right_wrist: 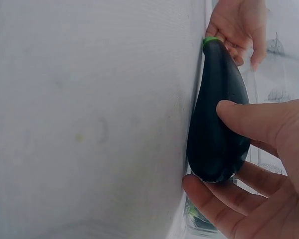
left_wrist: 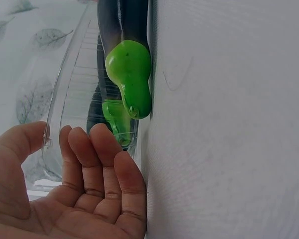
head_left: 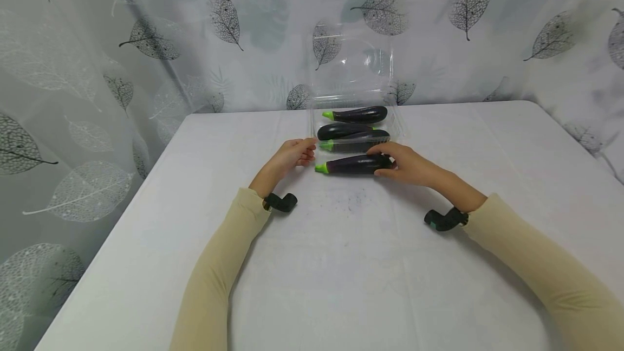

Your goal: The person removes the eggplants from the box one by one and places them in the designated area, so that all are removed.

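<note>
A dark purple eggplant (head_left: 358,164) with a green stem end lies on the table in front of a clear plastic clamshell container (head_left: 397,123). My right hand (head_left: 407,164) grips its blunt end; the thumb (right_wrist: 234,117) presses one side and the fingers curl about the other. Beside the container's front left corner is my left hand (head_left: 292,156), palm facing the eggplants. Its thumb (left_wrist: 27,139) touches the clear rim, and its other fingers are loosely bent with nothing held. Three more eggplants lie inside the container: one at the back (head_left: 361,115) and two close together near the front (head_left: 358,142).
The container's clear lid (head_left: 351,64) stands raised against the leaf-patterned curtain (head_left: 268,26) behind the table. A white cloth covers the table (head_left: 331,275), with faint dark specks in front of the nearest eggplant. Each wrist wears a black camera mount (head_left: 281,202).
</note>
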Demonstrator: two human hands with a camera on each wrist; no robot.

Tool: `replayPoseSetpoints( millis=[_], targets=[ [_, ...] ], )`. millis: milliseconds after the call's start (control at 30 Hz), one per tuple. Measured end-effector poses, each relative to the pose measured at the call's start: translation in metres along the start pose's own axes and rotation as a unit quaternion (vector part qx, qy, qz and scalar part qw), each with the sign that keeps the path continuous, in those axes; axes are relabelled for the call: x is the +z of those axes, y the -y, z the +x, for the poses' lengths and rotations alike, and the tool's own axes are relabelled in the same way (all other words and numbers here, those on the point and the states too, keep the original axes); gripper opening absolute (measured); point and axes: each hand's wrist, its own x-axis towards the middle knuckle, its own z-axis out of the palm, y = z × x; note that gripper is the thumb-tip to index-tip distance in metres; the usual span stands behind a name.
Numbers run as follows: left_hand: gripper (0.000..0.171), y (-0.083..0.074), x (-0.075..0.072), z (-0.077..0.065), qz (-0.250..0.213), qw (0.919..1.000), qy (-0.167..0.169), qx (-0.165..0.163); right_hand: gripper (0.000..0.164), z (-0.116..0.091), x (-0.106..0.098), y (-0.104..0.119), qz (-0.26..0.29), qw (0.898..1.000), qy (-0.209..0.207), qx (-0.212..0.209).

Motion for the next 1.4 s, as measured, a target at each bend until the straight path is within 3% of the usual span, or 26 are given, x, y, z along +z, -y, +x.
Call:
replayPoseSetpoints(
  millis=[900, 1400],
  targets=[
    [0.041, -0.001, 0.0003, -0.0007, 0.001, 1.0, 0.0, -0.008, 0.046, 0.0007, -0.0001, 0.0049, 0.014, 1.0, 0.008, 0.016],
    [0.037, -0.0013, 0.0009, -0.002, -0.01, 0.9999, 0.002, 0.004, 0.044, 0.0004, 0.0004, 0.0056, 0.023, 0.999, 0.011, 0.023]
  ],
)
